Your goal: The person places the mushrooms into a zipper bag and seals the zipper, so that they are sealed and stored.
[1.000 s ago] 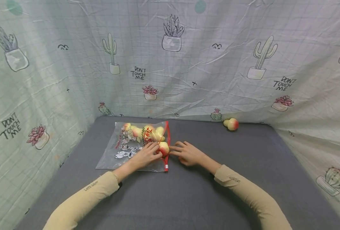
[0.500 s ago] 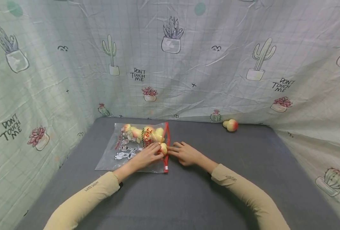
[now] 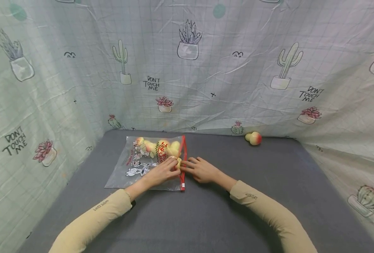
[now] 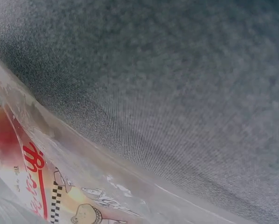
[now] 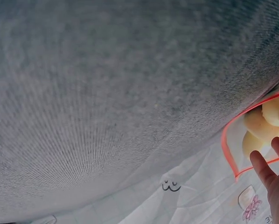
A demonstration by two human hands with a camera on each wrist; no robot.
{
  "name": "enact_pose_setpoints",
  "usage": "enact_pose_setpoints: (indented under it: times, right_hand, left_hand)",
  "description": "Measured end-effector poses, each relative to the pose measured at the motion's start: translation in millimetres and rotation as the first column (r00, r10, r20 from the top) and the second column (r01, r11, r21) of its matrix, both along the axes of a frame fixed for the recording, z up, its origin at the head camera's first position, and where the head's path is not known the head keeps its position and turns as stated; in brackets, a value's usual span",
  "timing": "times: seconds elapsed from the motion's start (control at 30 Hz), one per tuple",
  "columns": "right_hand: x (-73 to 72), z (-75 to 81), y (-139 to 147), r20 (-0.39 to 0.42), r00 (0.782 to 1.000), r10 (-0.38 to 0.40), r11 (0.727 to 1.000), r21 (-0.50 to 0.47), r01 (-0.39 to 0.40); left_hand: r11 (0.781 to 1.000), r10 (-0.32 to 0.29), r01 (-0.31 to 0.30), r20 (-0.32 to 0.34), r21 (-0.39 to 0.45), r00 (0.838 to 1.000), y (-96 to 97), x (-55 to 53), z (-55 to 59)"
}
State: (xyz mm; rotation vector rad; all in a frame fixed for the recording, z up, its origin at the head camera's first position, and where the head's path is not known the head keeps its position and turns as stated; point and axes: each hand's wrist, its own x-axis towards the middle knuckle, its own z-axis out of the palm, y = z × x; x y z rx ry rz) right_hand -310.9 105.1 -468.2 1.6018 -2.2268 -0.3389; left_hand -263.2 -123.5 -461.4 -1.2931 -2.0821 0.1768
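Observation:
A clear zipper bag with a red zip edge and printed cartoon figures lies flat, its mouth facing right. Inside it are several yellow pears with red blush. One more pear sits at the mouth, partly hidden by fingers. My left hand grips the bag by its upper layer at the mouth, fingers bent over that pear. From the right, my right hand reaches its extended fingers past the red edge and touches the pear. The right wrist view shows these fingers spread before the opening.
Another pear lies at the back right of the dark grey table. A cactus-print curtain encloses the table at the back and sides. The white zip slider is at the bag's near corner.
The pear at the mouth has moved left, deeper into the bag. My right hand has followed it leftward, its fingertips now past the red edge. The left hand has stayed nearly still.

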Motion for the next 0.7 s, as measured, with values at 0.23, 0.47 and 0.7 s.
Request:
enact_pose_setpoints:
  times: [0.23, 0.47, 0.7]
  right_hand:
    - [-0.8, -1.0, -0.6, -0.021, 1.000, -0.015, 1.000, -0.015, 0.014]
    - [-2.5, -0.8, -0.4, -0.010, 0.999, -0.035, 0.999, -0.007, 0.034]
    - [-4.3, 1.2, -5.6, 0.005, 1.000, -0.027, 0.999, -0.025, 0.027]
  left_hand:
    - [1.000, 0.021, -0.021, -0.007, -0.015, 1.000, -3.7, 1.9, -0.5]
    - [0.999, 0.030, -0.029, 0.026, -0.045, 0.999, -5.7, 4.4, 1.2]
    - [0.999, 0.013, -0.013, 0.020, -0.030, 1.000, -5.7, 4.8, 2.8]
